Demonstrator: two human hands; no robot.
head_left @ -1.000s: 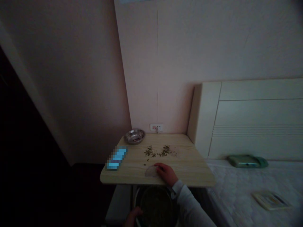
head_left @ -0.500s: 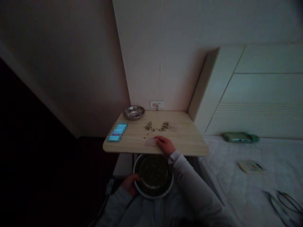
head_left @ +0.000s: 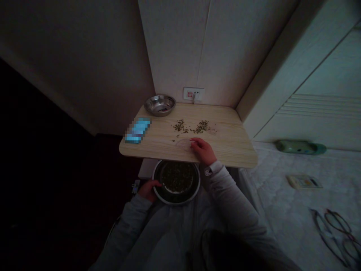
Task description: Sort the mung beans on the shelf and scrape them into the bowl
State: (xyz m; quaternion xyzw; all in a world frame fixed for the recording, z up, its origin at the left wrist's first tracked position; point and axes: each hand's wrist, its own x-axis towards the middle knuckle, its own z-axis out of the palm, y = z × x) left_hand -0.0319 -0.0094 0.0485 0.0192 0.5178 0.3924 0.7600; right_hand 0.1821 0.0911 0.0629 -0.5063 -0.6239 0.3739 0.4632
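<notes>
a large round steel bowl (head_left: 176,182) filled with small dark green bits is held just below the near edge of a light wooden bedside tabletop (head_left: 225,145), over the person's lap. its left rim is gripped by the left hand (head_left: 148,189), the fingers curled closed around the edge. the right hand (head_left: 203,149) is laid on the tabletop near its front edge, and a small pale translucent disc (head_left: 183,143) is touched by its fingertips; the fingers are loosely bent and held close together, though in the dim light it cannot be told whether the disc is pinched or only pressed. just beyond the disc, two loose scatters of small dark green bits (head_left: 191,127) are spread across the middle of the tabletop. a smaller shallow steel dish (head_left: 160,104) is set at the far left corner, close to a white wall socket (head_left: 193,93). a blurred blue rectangular object (head_left: 138,130) is seen lying near the left edge. to the right, a white bed surface (head_left: 282,207) is seen, on which a green oblong object (head_left: 300,146), a flat pale card (head_left: 304,182) and dark looped cords (head_left: 332,233) are lying.
</notes>
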